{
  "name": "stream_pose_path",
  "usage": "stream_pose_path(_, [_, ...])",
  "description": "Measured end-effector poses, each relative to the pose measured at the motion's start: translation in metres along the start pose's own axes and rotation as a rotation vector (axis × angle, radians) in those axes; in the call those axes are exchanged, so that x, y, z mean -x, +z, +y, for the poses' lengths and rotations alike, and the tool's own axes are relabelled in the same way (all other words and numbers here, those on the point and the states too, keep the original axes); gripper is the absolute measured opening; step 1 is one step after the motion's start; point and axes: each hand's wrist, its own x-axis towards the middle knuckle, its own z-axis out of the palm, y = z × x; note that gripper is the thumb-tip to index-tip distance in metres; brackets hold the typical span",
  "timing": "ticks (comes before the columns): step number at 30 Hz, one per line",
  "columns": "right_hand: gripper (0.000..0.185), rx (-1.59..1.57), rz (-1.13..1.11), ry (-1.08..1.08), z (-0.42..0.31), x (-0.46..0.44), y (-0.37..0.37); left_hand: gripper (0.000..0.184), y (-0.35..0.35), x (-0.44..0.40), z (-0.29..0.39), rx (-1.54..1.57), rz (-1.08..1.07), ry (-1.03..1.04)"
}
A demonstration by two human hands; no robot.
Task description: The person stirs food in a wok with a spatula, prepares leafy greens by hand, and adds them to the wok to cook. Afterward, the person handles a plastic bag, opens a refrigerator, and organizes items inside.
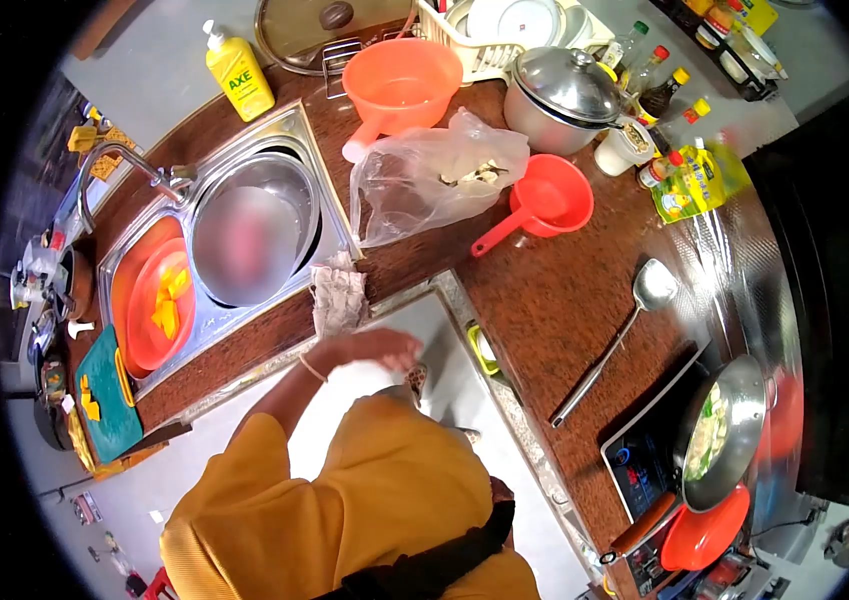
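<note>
My left hand [374, 350] reaches across in front of my body, just below the counter edge. Its fingers look loosely extended, a little blurred, with nothing visible in them. Closest to it is a crumpled beige cloth [339, 296] hanging over the counter edge beside the sink. In one sink basin sits a large metal bowl [294, 205] with something pinkish and blurred inside. The other basin holds an orange-red plastic bowl [134, 335] with orange-yellow pieces [171, 303]. My right hand is out of view.
A wok [744, 455] with pale and green food stands over an induction cooker [634, 455]. A metal spatula [599, 365] lies on the counter [534, 310]. Near the back are a red ladle [556, 197], plastic bag [409, 190], lidded pot [549, 115] and several bottles [656, 98].
</note>
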Motion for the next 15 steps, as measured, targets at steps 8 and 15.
stream_pose_path(8, [0.036, -0.161, -0.130, -0.066, -0.002, -0.021, -0.004, 0.068, -0.036, -0.045, 0.103, 0.422, 1.059, 0.829])
stream_pose_path(15, [0.021, 0.708, 0.013, -0.223, 0.007, -0.026, 0.009, 0.071, -0.059, -0.091, 0.197, -0.672, 1.633, 0.946])
